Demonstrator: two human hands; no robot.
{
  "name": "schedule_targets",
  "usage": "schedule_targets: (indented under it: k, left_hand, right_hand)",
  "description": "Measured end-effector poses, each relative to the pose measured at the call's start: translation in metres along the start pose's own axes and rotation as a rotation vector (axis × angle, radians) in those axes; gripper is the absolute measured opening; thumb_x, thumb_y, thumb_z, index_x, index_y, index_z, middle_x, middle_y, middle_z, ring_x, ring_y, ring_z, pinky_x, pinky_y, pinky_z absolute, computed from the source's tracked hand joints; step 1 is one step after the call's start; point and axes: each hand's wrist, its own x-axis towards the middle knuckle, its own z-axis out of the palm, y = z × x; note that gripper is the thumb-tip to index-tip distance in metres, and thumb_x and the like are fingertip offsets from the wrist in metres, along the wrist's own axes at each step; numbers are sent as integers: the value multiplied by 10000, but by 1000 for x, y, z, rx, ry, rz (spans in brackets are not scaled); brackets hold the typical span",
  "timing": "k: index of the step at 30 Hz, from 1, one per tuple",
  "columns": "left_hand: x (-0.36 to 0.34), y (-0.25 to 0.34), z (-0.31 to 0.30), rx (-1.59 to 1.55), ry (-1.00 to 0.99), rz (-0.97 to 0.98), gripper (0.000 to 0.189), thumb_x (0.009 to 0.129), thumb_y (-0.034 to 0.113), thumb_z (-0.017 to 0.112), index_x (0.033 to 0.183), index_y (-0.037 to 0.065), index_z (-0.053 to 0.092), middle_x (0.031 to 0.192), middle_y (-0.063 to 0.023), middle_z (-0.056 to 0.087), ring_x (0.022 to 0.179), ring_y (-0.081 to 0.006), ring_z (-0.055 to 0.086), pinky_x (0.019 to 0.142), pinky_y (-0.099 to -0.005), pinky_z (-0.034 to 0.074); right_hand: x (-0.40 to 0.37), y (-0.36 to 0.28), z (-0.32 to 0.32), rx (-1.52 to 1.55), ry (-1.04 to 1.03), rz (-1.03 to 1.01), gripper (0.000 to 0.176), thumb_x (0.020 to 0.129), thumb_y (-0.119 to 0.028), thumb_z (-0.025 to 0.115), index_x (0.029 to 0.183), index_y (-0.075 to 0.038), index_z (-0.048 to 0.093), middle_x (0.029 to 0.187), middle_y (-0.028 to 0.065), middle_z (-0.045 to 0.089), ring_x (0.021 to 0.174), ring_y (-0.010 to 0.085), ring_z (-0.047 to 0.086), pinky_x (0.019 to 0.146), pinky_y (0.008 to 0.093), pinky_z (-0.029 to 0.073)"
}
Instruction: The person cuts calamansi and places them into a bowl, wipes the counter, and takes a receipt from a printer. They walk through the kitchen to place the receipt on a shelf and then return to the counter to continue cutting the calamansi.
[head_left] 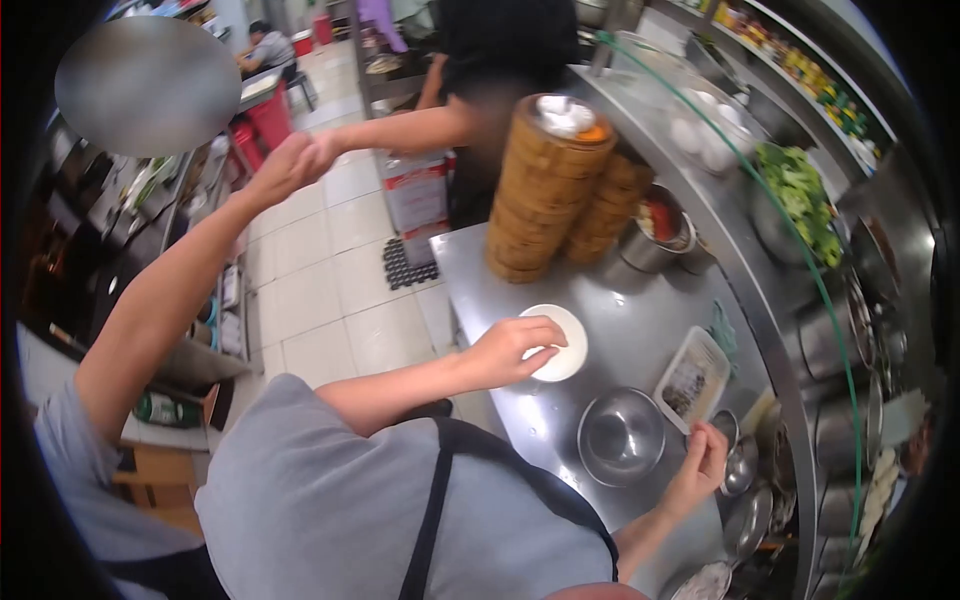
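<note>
My left hand (pixel 515 348) reaches across the steel counter (pixel 640 320) and grips the near rim of a small white plate (pixel 568 350). My right hand (pixel 700 462) is lower right, fingertips at a cluster of small steel bowls (pixel 738 468), just right of an empty steel mixing bowl (pixel 620 435). Whether it holds anything is hidden. My grey shirt and black apron straps fill the bottom of the view.
Tall stacks of bamboo steamers (pixel 545 190) stand at the counter's far end, a white tray (pixel 692 378) beside the bowl, greens (pixel 800 195) and pots behind glass. At left, a co-worker's grey-sleeved arm (pixel 180 290) meets the hand (pixel 325 150) of a person in black.
</note>
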Motion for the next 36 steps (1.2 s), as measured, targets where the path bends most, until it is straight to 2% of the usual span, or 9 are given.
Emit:
schedule_targets:
  k: [4,6,8,9,20,24,28,33,36]
  left_hand:
    - [-17,5,-12,62,6,-32,129,779,26,586,902,11,620,921,-109,623,836,-269,610,724,-342,494]
    - [-26,3,-19,96,35,-47,126,779,28,587,900,10,619,913,-107,623,827,-272,609,717,-343,495]
    - [-35,-1,-27,120,51,-45,124,776,28,588,895,6,618,908,-108,622,818,-270,609,711,-343,496]
    - [-39,-3,-31,126,61,-62,124,776,28,588,895,6,618,908,-108,622,818,-270,609,711,-343,496]
    - [-81,-51,-121,198,196,-174,120,774,35,592,888,6,618,892,-105,620,806,-266,607,704,-332,497]
    - [-99,-84,-187,237,292,-166,120,774,30,594,889,9,618,889,-105,619,803,-262,608,694,-326,495]
    - [-130,-116,-273,297,418,-192,107,777,22,589,878,6,621,871,-111,621,798,-265,609,685,-325,494]
    - [-185,-149,-376,441,547,-332,98,774,6,580,861,-2,625,855,-111,632,787,-261,618,693,-321,495]
    - [-208,-164,-422,492,608,-428,98,770,-2,581,858,-5,623,849,-112,632,783,-258,618,691,-318,494]
  right_hand:
    - [-11,10,34,20,-298,38,112,817,-1,545,898,28,617,872,102,592,781,180,561,680,265,449]
    - [-14,5,48,3,-348,40,110,804,-9,561,888,15,627,828,99,605,763,181,565,667,265,448]
    - [-17,4,61,-25,-468,61,117,846,-16,536,914,45,608,888,91,585,811,142,564,743,234,454]
    - [-20,3,72,-12,-435,42,111,805,-18,564,889,15,627,828,96,612,753,180,564,660,270,445]
    - [-49,-45,201,57,-771,31,103,783,-3,593,877,16,632,801,106,620,730,185,593,686,275,467]
    - [-57,-61,279,83,-850,-45,99,784,-1,592,873,22,629,788,112,616,719,188,590,670,275,469]
    - [-64,-108,382,107,-925,-134,97,775,4,598,868,22,621,776,112,610,705,186,588,656,276,463]
    - [-87,-164,508,262,-1118,-283,127,767,-16,612,890,15,618,794,110,609,723,187,599,666,270,461]
    - [-105,-173,572,331,-1245,-350,157,762,-26,616,916,8,617,814,109,616,756,192,612,692,271,469]
